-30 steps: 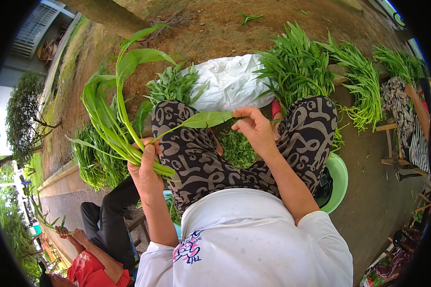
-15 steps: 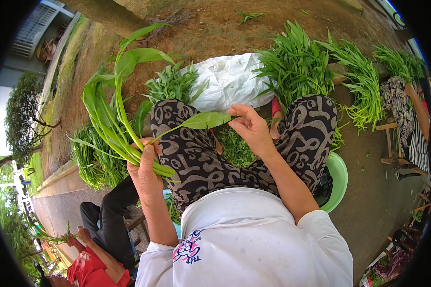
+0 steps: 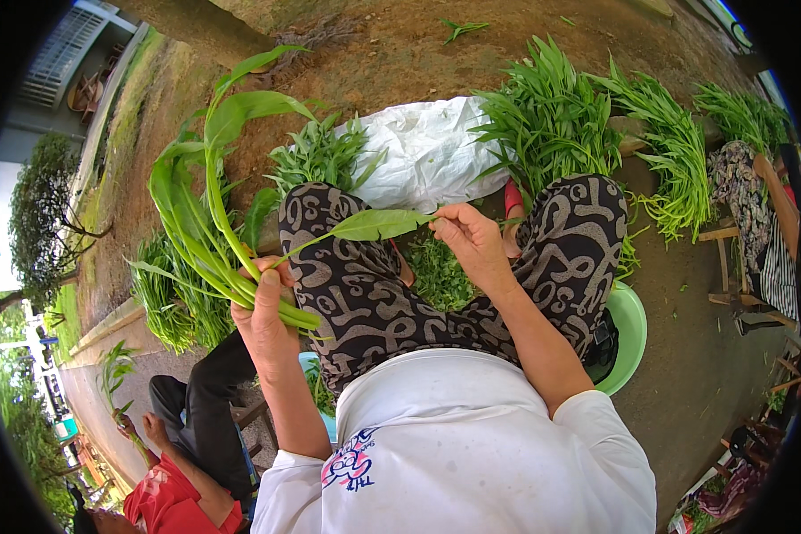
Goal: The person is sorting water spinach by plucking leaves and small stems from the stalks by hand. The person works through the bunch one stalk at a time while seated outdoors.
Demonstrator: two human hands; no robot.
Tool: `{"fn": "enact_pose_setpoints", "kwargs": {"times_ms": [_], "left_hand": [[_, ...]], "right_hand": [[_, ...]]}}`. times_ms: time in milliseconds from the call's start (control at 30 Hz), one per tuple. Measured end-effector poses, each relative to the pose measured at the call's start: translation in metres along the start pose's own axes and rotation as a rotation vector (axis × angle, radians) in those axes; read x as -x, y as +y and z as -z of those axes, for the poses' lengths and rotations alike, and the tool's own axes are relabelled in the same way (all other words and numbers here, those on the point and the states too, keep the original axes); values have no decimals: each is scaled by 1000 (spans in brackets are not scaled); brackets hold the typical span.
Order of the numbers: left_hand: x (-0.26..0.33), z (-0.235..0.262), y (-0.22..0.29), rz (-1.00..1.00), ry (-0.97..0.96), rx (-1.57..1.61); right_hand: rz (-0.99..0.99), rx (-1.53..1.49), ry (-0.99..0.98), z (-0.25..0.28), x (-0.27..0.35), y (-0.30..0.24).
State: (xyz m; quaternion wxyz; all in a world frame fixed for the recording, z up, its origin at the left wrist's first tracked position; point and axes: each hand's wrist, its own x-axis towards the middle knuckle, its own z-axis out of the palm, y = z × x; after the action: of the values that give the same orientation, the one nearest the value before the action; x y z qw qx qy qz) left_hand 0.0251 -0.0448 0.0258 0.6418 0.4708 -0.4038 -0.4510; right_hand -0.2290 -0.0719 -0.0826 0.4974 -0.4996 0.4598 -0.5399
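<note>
Currently the left hand [image 3: 262, 316] is closed around a bunch of green leafy stalks [image 3: 206, 222], held upright above the left knee. The right hand [image 3: 473, 242] pinches the tip of one long leaf [image 3: 378, 224] that stretches across from that bunch. Cut greens [image 3: 440, 276] lie between the knees. Behind them lie a white sack [image 3: 427, 160] and piles of greens [image 3: 552, 116] on bare earth.
</note>
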Motion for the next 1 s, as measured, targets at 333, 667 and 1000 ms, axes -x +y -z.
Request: {"fn": "enact_pose_setpoints", "kwargs": {"times_ms": [333, 667, 1000], "left_hand": [[-2, 5, -5, -39, 8, -9], [0, 1, -4, -27, 22, 15], [-2, 0, -1, -19, 34, 16]], "right_hand": [[-168, -313, -48, 4, -1, -12], [-353, -669, 106, 6, -6, -15], [-205, -310, 32, 6, -4, -8]]}}
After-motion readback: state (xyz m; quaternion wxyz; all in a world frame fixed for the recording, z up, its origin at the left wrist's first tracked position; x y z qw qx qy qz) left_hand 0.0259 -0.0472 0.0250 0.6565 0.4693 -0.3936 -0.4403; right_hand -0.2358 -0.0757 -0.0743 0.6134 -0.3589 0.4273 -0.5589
